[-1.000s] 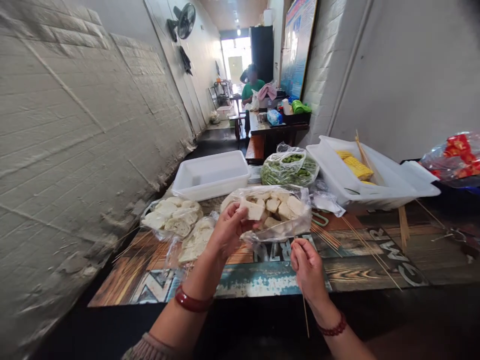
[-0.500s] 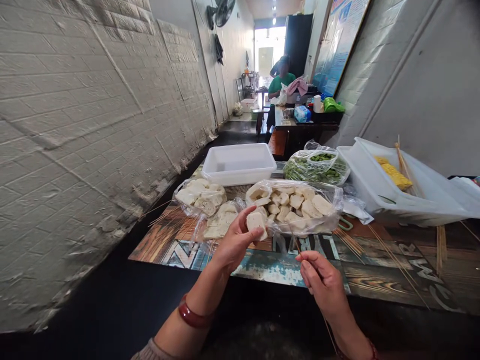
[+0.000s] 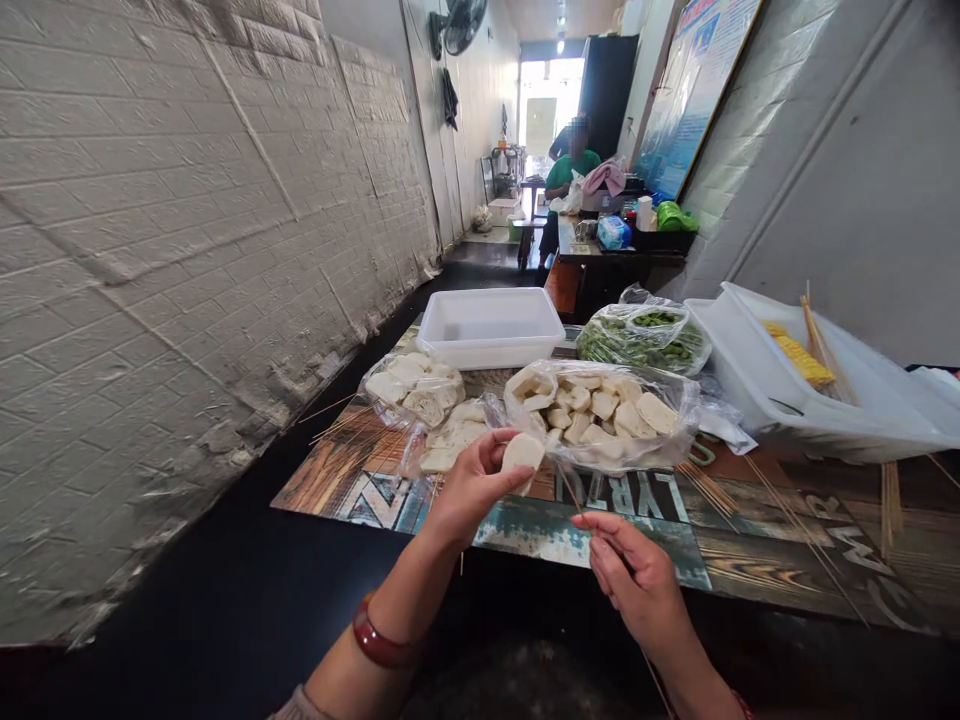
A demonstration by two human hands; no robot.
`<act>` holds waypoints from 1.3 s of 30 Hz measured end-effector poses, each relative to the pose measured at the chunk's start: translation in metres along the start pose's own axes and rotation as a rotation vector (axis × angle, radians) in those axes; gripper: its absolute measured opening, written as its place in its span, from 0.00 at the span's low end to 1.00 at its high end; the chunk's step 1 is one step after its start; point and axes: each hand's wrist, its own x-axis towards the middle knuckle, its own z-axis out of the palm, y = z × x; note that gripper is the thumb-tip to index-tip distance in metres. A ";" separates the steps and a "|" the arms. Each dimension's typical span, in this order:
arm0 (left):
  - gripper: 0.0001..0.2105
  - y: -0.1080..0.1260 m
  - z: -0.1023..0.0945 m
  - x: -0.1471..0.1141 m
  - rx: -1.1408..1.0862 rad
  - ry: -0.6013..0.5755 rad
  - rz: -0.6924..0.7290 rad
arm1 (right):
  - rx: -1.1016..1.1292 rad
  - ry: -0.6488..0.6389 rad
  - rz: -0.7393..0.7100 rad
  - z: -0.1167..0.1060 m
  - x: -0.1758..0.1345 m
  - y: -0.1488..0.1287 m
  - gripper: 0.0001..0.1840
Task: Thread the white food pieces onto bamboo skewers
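Note:
My left hand (image 3: 472, 488) pinches a pale, round-edged slice (image 3: 523, 455), perhaps of a root vegetable, in front of the bags. To its right, my right hand (image 3: 634, 565) grips a thin wooden skewer (image 3: 572, 488) between thumb and fingers. The skewer's upper end points up toward the slice but stands apart from it; its lower end runs down past my wrist. Behind both hands lies an open clear plastic bag (image 3: 607, 455) full of similar pale pieces. Two more bags of pale slices (image 3: 409, 385) are at the left, one partly behind my left hand.
A white plastic tub (image 3: 491, 352) stands at the back of the table. Beside it sits a bag of green vegetables (image 3: 637, 345). Stacked white tubs (image 3: 847, 420) at the right hold yellow pieces and skewers. Loose skewers (image 3: 709, 490) lie about. A person in green (image 3: 574, 170) sits far back.
The slice in my left hand has turned, and my right hand has come slightly left, bringing the skewer closer to it. The whole view has shifted a little.

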 end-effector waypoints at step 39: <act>0.22 0.001 -0.009 -0.013 -0.346 -0.003 -0.165 | -0.315 -0.089 -0.191 0.028 -0.012 -0.037 0.21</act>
